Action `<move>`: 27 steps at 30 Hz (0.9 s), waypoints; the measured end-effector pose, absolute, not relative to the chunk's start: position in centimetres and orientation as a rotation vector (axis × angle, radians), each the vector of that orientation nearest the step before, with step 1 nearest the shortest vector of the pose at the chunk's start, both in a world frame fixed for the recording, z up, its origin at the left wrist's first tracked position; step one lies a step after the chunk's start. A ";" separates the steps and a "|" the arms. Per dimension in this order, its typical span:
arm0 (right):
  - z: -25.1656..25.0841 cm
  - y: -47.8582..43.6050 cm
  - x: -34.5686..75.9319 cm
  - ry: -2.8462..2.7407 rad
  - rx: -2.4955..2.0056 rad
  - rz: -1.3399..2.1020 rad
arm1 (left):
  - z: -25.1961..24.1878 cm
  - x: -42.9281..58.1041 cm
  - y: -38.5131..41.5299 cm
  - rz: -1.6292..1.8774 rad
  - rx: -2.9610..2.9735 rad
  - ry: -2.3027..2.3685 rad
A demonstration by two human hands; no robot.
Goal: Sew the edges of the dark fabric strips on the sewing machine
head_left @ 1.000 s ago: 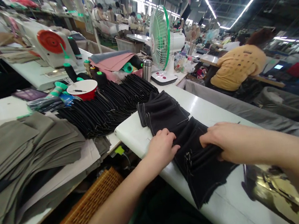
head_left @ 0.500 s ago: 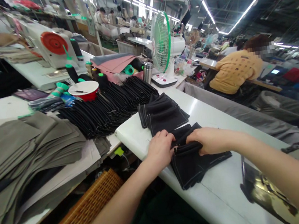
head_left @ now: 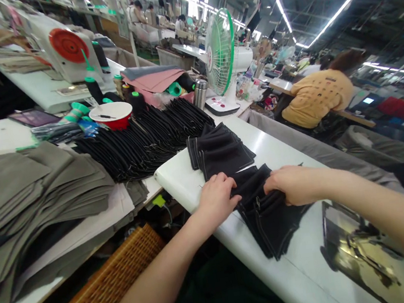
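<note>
On the white sewing table, several black fabric pieces with pale stitched edges lie in a fanned, overlapping pile. My right hand is closed on the upper right of these pieces, its fingertips partly hidden in the folds. At the pile's left edge rests my left hand, thumb and fingers apart, touching the cloth. Just beyond both hands lies a second group of black fabric pieces, also fanned.
Left of the table are stacked grey-green fabric panels and a long row of folded black pieces. A red-and-white bowl, a steel flask and a fan stand behind. A sewing machine's metal plate is at lower right.
My right hand has shifted slightly right, and the near black pieces have spread apart, showing more layered edges. My left thumb has come away from the fold between my hands.
</note>
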State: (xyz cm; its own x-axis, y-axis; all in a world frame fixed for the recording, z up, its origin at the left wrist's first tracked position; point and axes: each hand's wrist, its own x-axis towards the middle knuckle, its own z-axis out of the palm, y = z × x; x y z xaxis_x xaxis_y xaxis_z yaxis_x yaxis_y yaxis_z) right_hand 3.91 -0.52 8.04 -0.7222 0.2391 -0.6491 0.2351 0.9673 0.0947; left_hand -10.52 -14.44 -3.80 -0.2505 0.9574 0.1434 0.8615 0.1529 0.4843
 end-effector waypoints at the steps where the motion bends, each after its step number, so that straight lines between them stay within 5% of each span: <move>1: 7.2 -0.5 3.7 2.429 0.311 0.015 | -3.8 -10.5 -14.5 0.713 1.784 2.225; 27: 7.5 0.5 0.4 2.372 0.441 -0.058 | -2.6 -10.6 -14.4 0.635 1.735 2.201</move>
State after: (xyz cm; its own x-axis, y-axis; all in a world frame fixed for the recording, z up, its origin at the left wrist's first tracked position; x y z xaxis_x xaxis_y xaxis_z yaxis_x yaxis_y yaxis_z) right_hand 0.45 0.53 7.46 -0.6880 0.2976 -0.6619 0.3295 0.9407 0.0805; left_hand -10.64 -14.42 -2.56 -0.2486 0.9668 0.0598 0.8499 0.1881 0.4922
